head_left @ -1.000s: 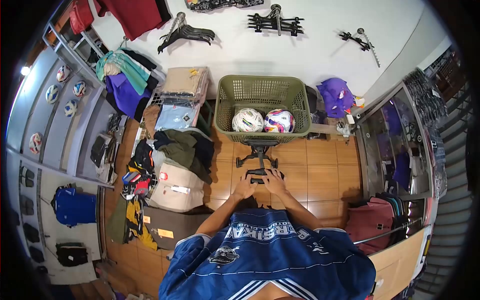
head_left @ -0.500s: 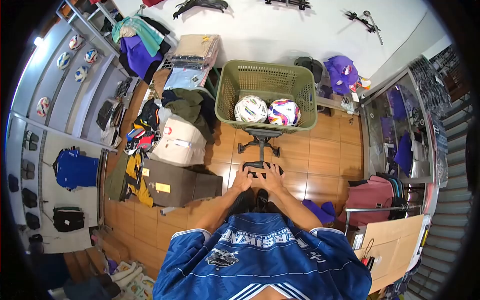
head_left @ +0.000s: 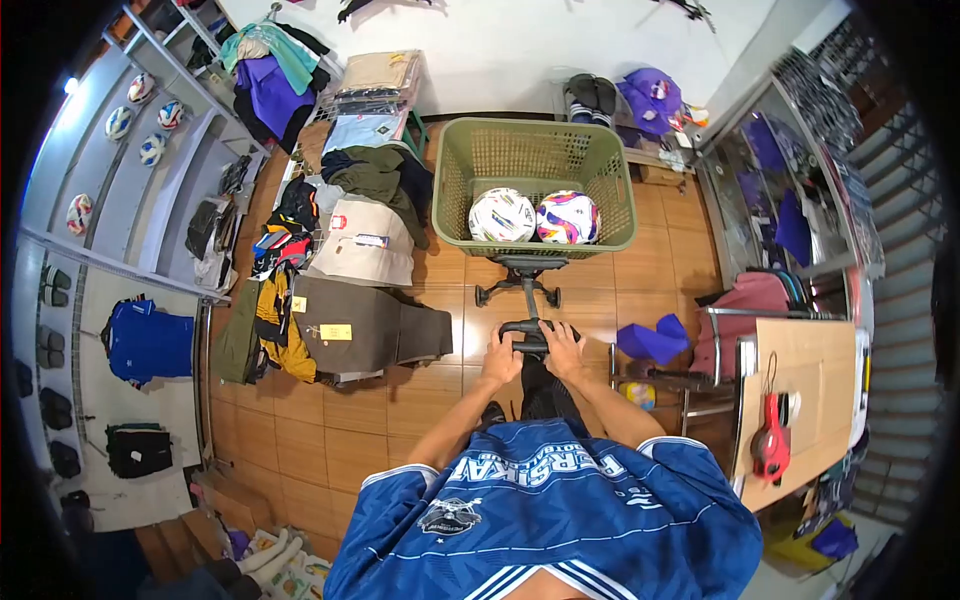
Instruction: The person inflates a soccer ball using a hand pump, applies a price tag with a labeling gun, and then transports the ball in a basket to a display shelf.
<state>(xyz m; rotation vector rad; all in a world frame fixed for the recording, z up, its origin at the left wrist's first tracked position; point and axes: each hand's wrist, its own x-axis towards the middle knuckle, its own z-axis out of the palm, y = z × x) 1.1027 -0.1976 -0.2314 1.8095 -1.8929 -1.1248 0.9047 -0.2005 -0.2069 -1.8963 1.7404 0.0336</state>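
Observation:
Both my hands are wrapped round the black handle [head_left: 522, 327] of a wheeled cart. My left hand [head_left: 503, 360] grips its left end, and my right hand [head_left: 565, 354] its right end. An olive-green perforated basket [head_left: 535, 243] sits on the cart's dark frame [head_left: 526, 266]. Inside the basket, side by side at the near end, lie a white football with thin coloured marks [head_left: 502, 215] and a white football with purple and orange patterns [head_left: 568, 217].
Folded trousers [head_left: 370, 330] and piled clothes [head_left: 370, 180] line the left side. On the right stand a glass cabinet [head_left: 770, 190], a rack with pink garments [head_left: 745, 305] and a cardboard-topped table [head_left: 815, 400]. A purple cloth [head_left: 655, 340] lies right of my hands. Tiled floor [head_left: 400, 410] runs between.
The cart, basket and my hands have moved backward together, away from the far wall. The clothes, cabinet and table have shifted up the view. My grip on the handle stays.

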